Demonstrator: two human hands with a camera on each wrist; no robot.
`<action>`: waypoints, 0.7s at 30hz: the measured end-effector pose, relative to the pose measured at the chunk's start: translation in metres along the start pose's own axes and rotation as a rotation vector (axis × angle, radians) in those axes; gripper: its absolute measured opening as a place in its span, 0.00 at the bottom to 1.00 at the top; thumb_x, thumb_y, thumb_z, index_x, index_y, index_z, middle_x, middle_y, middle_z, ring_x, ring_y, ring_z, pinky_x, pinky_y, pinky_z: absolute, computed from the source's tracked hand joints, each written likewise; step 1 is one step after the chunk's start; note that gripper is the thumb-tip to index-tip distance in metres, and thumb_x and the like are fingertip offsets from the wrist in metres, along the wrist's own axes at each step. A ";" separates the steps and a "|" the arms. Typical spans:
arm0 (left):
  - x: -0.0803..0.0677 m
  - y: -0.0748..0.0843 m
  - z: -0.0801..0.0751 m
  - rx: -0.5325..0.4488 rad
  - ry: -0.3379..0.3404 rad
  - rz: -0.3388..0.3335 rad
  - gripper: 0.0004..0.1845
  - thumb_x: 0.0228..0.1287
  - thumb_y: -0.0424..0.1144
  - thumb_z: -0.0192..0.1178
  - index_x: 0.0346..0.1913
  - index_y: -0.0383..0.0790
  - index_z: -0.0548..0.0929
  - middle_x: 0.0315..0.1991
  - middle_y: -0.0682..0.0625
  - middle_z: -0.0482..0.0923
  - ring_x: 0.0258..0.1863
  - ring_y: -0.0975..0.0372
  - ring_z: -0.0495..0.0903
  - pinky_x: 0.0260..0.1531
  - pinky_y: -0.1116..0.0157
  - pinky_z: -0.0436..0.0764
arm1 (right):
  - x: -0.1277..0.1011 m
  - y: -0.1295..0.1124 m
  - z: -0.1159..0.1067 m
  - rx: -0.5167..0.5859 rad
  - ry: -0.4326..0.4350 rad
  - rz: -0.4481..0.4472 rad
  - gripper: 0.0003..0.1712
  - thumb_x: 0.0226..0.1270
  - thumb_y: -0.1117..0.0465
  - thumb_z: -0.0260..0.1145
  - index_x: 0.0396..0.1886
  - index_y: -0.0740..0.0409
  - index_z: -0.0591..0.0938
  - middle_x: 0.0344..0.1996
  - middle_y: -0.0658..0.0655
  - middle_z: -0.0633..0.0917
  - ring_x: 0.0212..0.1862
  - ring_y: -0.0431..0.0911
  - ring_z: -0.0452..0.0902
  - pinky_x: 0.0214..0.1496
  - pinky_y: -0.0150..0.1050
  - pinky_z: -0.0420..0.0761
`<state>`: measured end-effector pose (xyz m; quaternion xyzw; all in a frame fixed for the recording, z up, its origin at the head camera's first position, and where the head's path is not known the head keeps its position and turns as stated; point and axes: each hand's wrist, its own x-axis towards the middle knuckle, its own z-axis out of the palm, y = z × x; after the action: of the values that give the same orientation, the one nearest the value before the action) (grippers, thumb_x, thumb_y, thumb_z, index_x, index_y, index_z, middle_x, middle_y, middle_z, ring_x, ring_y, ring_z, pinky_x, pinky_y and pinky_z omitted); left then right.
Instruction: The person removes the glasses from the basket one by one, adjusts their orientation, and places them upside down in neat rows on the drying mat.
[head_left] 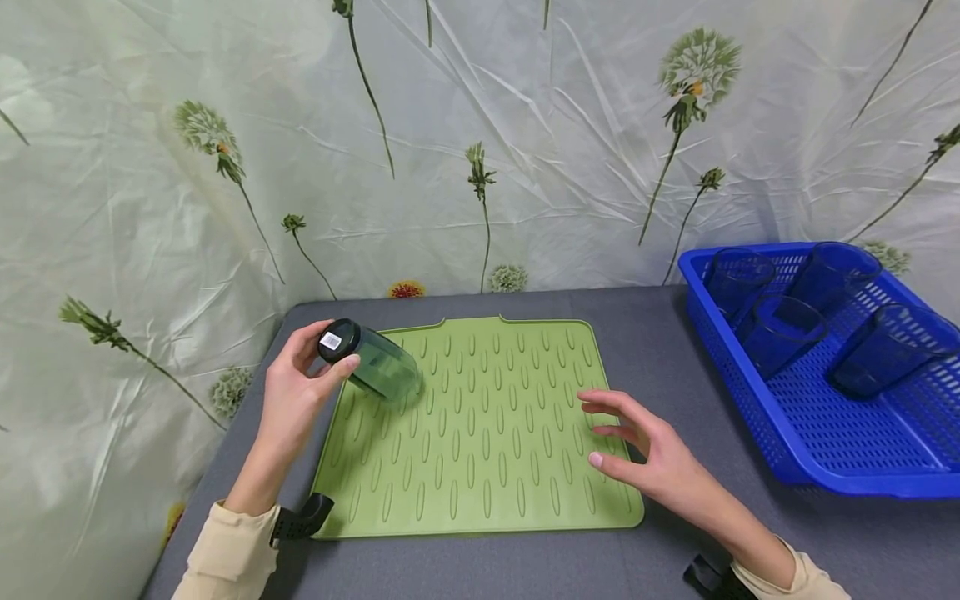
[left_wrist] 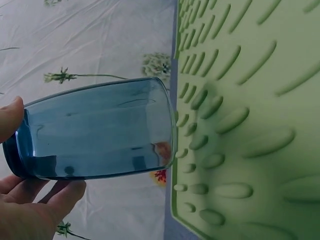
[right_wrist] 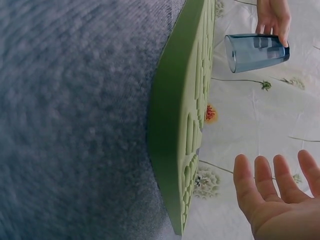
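While the left hand (head_left: 296, 392) grips a blue tumbler (head_left: 371, 362) by its base, tilted mouth-down above the far-left corner of the green drying mat (head_left: 480, 433), the right hand (head_left: 637, 446) hovers open. Likely next: stand it rim-down, squarely on the ribs.

A grey fabric-covered worktop (head_left: 660, 350) fills the near part of the scene. At its far right stands a blue perforated plastic basket (head_left: 795, 467) with four dark blue translucent plastic tumblers (head_left: 780, 333) inside, two at the far end and two nearer, all leaning or lying in the basket. Behind and to the left hangs a creased pale cloth backdrop printed with green dandelion stems and seed heads (head_left: 525, 142), meeting the worktop's far edge.
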<state>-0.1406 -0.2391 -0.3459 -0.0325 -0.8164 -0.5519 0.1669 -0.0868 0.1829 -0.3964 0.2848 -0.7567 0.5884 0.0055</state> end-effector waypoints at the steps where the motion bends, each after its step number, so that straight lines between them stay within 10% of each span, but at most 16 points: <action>1: 0.002 0.000 0.000 0.010 -0.001 0.006 0.30 0.61 0.35 0.70 0.65 0.39 0.72 0.56 0.48 0.78 0.55 0.66 0.75 0.49 0.75 0.76 | 0.000 0.000 0.000 0.003 0.000 -0.001 0.37 0.60 0.76 0.68 0.69 0.58 0.69 0.65 0.53 0.73 0.65 0.52 0.68 0.60 0.42 0.77; 21: 0.036 -0.010 0.011 -0.033 0.040 -0.059 0.31 0.56 0.39 0.74 0.61 0.40 0.75 0.55 0.49 0.74 0.51 0.62 0.78 0.42 0.71 0.80 | 0.001 0.002 0.000 0.022 0.001 -0.001 0.37 0.60 0.77 0.67 0.69 0.57 0.70 0.64 0.55 0.73 0.65 0.52 0.68 0.59 0.42 0.77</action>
<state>-0.1793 -0.2378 -0.3471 -0.0002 -0.8042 -0.5706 0.1664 -0.0885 0.1828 -0.3981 0.2848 -0.7501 0.5969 0.0030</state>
